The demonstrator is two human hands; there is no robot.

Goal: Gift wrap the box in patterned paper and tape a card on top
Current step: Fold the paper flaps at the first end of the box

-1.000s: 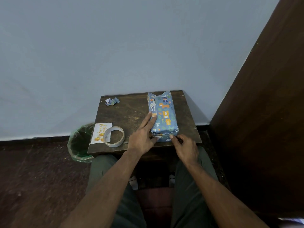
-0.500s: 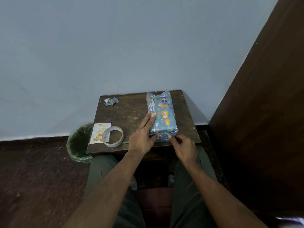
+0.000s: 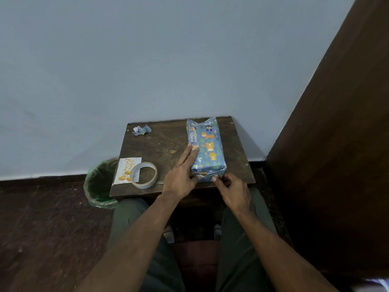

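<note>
The wrapped box lay on the table's right side, the left hand flat with straight fingers steadying it while the right hand apparently pinched the near-end flap to close it.

Both hands press wrapped box.

The blue animal-print wrapped box lies lengthwise on the table's right; the birthday card lies left, partly under the tape roll.
</note>
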